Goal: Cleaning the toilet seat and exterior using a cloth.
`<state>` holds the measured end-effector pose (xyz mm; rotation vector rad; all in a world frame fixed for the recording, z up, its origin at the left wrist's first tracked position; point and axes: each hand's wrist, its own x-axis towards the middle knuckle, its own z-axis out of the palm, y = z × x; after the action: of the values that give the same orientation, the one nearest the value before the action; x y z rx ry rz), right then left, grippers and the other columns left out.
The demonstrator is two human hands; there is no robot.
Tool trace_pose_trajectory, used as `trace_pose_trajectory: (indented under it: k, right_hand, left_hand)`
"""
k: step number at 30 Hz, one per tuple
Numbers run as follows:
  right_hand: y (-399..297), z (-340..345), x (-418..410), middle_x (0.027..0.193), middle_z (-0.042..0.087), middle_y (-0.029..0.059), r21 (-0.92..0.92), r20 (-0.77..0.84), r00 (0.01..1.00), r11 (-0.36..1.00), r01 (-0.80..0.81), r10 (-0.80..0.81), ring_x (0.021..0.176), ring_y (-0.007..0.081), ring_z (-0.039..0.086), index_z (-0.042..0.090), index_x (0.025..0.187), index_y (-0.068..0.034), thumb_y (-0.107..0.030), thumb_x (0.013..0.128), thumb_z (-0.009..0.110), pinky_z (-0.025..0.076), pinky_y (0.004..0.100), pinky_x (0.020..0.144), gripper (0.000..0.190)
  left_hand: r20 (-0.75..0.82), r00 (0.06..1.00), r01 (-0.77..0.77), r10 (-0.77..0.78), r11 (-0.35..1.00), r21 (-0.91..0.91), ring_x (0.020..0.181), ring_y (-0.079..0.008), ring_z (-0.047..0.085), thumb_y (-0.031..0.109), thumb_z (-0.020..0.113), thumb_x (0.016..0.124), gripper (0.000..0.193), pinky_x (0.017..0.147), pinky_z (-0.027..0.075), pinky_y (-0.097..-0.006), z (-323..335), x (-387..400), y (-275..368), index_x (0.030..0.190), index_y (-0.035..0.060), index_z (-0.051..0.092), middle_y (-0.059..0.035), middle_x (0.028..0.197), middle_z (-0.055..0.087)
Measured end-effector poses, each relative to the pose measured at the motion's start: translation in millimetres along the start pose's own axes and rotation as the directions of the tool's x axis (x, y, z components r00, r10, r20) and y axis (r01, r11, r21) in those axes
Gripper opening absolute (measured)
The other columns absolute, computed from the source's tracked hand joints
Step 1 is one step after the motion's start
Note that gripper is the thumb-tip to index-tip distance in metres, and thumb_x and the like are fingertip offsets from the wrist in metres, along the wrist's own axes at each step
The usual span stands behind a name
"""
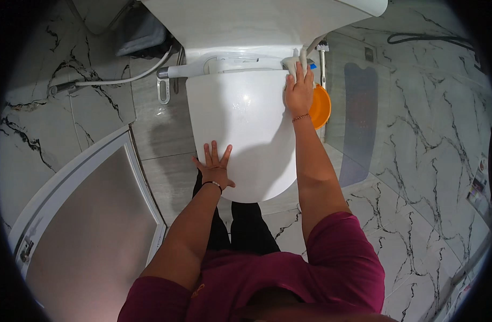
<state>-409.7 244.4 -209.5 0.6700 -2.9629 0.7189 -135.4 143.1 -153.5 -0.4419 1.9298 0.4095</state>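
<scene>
A closed white toilet lid [246, 120] lies below me, with a few wet spots shining on it. My left hand [215, 169] rests with spread fingers on the lid's left front side, holding nothing. My right hand [300, 92] is at the lid's rear right corner, its fingers over a pale cloth [291, 66]. The cloth sits by the hinge side, partly hidden under those fingers. Behind the lid runs a white bidet attachment [197, 69] with a grey end knob. Above it stands the white toilet tank [246, 24].
An orange plastic basin [320, 108] and a white-handled brush [322, 60] are right of the toilet. A grey mat [358, 120] appears beyond a glass panel. A white hose [125, 80] runs from the left wall. The framed door [97, 209] is at lower left.
</scene>
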Motion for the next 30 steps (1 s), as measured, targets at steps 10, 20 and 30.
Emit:
trace_pose_trajectory:
  k: [10, 20, 30]
  right_hand:
    - [-32, -41, -340, 0.145, 0.023, 0.0235, -0.119, 0.48, 0.869, 0.99, -0.074, 0.122, 0.132, 0.0475, 0.022, 0.041, 0.136, -0.018, -0.027, 0.084, 0.056, 0.024, 0.0596, 0.101, 0.056]
    - [-110, 34, -63, 0.145, 0.028, 0.0143, -0.087, 0.257, 0.927, 0.949, 0.304, -0.273, 0.134, 0.0372, 0.024, 0.037, 0.138, -0.026, -0.031, 0.086, 0.054, 0.024, 0.058, 0.102, 0.055]
    - [-80, -6, -252, 0.147, 0.025, 0.0136, 0.059, 0.567, 0.771, 0.947, 0.314, -0.291, 0.132, 0.0378, 0.028, 0.036, 0.139, -0.025, -0.037, 0.086, 0.052, 0.024, 0.0575, 0.103, 0.056]
  left_hand:
    - [0.012, 1.0, -0.008, 0.008, 1.0, -0.02, 0.138, -0.035, -0.013, 0.055, 0.077, 0.058, 0.123, 0.1, 0.005, -0.0717, -1, -5, -3, 0.143, 0.0386, -0.01, -0.0138, 0.15, -0.016]
    - [-0.286, 0.933, -0.275, 0.218, 0.945, -0.178, 0.138, -0.0386, -0.009, 0.055, 0.074, 0.062, 0.116, 0.1, 0.003, -0.0692, 21, -2, -22, 0.147, 0.0235, 0.001, -0.0216, 0.15, -0.011]
    - [-0.363, 0.925, -0.38, -0.114, -0.295, -0.877, 0.14, -0.0285, 0.005, 0.065, 0.028, 0.087, 0.087, 0.111, 0.004, -0.0454, 74, 21, -55, 0.146, 0.0083, -0.002, -0.0154, 0.152, 0.0]
